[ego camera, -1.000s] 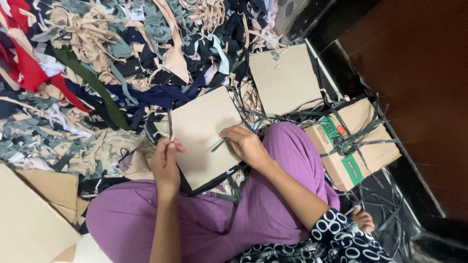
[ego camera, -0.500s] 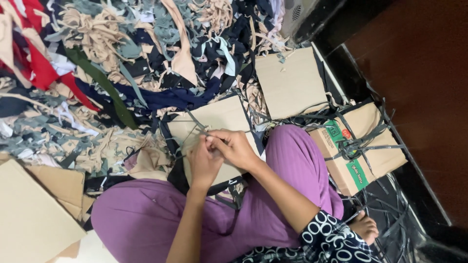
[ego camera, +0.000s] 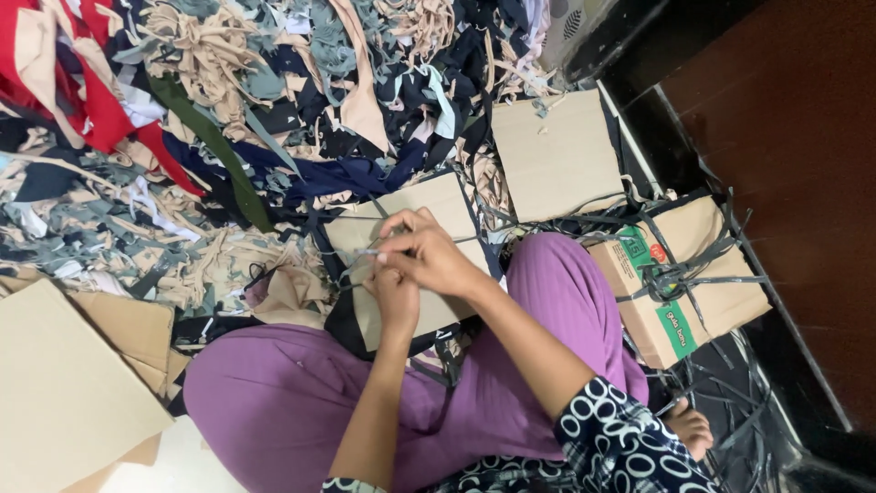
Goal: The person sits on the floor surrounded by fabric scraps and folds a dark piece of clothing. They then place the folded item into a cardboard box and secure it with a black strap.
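I sit cross-legged in purple trousers with a flat cardboard sheet (ego camera: pixel 438 205) on my lap, dark fabric strips wrapped around it. My left hand (ego camera: pixel 394 299) and my right hand (ego camera: pixel 429 256) meet over the sheet's middle, fingers pinched together on a thin grey fabric strip (ego camera: pixel 365 253) that runs across the cardboard. The right hand lies partly over the left, so the left fingertips are hidden.
A big heap of fabric scraps (ego camera: pixel 228 137) in red, navy, beige and grey fills the floor ahead. Another cardboard sheet (ego camera: pixel 557 155) lies beyond my knee. A strip-tied cardboard bundle (ego camera: pixel 684 274) sits at right, more cardboard (ego camera: pixel 73 383) at left, a dark step (ego camera: pixel 785 110) at right.
My hands, apart on the sheet a second ago, have come together over its middle and pinch a strip. The cardboard has shifted slightly on my lap.
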